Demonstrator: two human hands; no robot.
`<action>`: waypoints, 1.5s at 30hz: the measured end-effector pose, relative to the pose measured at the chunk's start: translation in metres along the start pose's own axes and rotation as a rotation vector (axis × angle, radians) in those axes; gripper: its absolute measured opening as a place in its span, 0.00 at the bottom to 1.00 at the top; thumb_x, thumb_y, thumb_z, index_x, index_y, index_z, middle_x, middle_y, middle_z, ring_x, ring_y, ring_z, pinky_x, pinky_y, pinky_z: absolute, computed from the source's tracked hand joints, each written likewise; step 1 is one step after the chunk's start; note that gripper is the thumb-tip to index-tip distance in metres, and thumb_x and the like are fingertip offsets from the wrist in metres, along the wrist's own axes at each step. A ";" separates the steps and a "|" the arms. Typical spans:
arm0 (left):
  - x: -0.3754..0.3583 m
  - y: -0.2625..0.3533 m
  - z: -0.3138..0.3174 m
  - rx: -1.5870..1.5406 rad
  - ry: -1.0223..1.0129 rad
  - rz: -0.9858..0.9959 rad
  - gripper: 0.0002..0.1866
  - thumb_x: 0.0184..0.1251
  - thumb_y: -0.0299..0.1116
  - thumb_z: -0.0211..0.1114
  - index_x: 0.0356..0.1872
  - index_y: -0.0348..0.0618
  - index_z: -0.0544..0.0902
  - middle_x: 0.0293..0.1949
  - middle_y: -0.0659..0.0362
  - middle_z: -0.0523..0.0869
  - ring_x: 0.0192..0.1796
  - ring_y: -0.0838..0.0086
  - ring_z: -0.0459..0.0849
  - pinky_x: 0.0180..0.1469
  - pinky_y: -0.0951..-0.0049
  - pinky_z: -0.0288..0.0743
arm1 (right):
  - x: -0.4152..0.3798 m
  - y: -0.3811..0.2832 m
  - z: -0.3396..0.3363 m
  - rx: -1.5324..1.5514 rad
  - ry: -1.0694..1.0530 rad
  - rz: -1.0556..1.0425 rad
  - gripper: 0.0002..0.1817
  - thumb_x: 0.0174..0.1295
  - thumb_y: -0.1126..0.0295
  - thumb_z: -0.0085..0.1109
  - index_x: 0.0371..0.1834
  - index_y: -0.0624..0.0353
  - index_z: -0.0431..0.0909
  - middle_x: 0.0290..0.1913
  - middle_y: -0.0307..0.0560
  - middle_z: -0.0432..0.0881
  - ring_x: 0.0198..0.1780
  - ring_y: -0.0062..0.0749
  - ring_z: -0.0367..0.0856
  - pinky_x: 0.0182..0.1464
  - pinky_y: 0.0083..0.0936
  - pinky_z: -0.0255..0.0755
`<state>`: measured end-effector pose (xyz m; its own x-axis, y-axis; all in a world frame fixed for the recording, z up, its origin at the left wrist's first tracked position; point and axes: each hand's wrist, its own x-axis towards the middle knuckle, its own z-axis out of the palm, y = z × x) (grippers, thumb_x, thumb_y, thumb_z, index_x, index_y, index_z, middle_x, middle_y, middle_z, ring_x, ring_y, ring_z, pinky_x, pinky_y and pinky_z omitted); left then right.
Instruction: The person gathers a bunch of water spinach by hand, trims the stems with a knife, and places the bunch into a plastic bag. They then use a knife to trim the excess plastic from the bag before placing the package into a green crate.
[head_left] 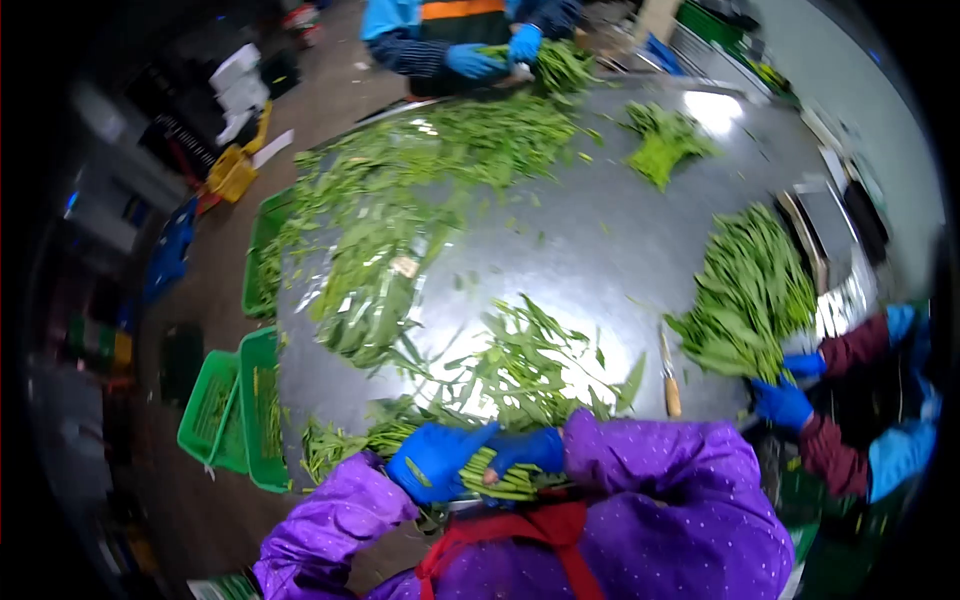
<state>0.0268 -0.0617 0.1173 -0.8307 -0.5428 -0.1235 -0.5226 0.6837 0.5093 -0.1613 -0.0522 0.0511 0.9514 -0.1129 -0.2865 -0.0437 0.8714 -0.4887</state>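
Note:
A bunch of long-leaved greens (500, 484) is at the table's near edge, its cut stem ends toward me and its leaves spread over the metal. Blue-gloved, my right hand (530, 450) is wrapped round the stems. My left hand (435, 463), also in a blue glove, is closed against the left side of the same stems, a scrap of green stuck on its back. The palm sides of both hands are hidden. Loose greens (340, 447) lie just left of my left hand. A knife with a wooden handle (672, 395) rests on the table to the right.
Piled greens (420, 170) cover the metal table's (600, 240) left and far side, some under clear plastic. A large bundle (750, 290) lies right, beside a co-worker's gloved hands (785, 400). Another person's hands (475, 60) hold greens at the far edge. Green crates (262, 400) stand left.

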 end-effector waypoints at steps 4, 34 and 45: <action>0.023 -0.017 -0.007 -0.097 -0.207 -0.032 0.35 0.43 0.38 0.68 0.58 0.46 0.70 0.36 0.48 0.81 0.37 0.53 0.80 0.40 0.62 0.74 | -0.007 -0.002 -0.001 0.239 0.061 -0.041 0.23 0.57 0.53 0.57 0.46 0.60 0.74 0.35 0.46 0.81 0.33 0.30 0.81 0.35 0.24 0.75; 0.078 -0.168 0.090 -1.500 -0.189 -0.332 0.24 0.54 0.31 0.63 0.54 0.36 0.74 0.44 0.55 0.82 0.43 0.73 0.79 0.49 0.73 0.72 | -0.050 -0.013 -0.034 -1.024 1.115 -0.992 0.19 0.56 0.72 0.57 0.52 0.58 0.71 0.37 0.48 0.78 0.38 0.37 0.79 0.40 0.28 0.71; 0.076 -0.150 0.064 -1.488 -0.203 -0.348 0.17 0.57 0.28 0.61 0.48 0.34 0.78 0.46 0.55 0.81 0.47 0.72 0.78 0.52 0.72 0.71 | -0.027 -0.038 -0.063 -1.188 1.215 -0.647 0.10 0.49 0.64 0.60 0.35 0.50 0.75 0.27 0.50 0.79 0.29 0.46 0.79 0.30 0.34 0.72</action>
<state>0.0296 -0.1742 -0.0226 -0.7884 -0.4091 -0.4595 -0.1344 -0.6143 0.7775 -0.2040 -0.1119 0.0255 0.2021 -0.9777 0.0567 -0.4856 -0.1503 -0.8612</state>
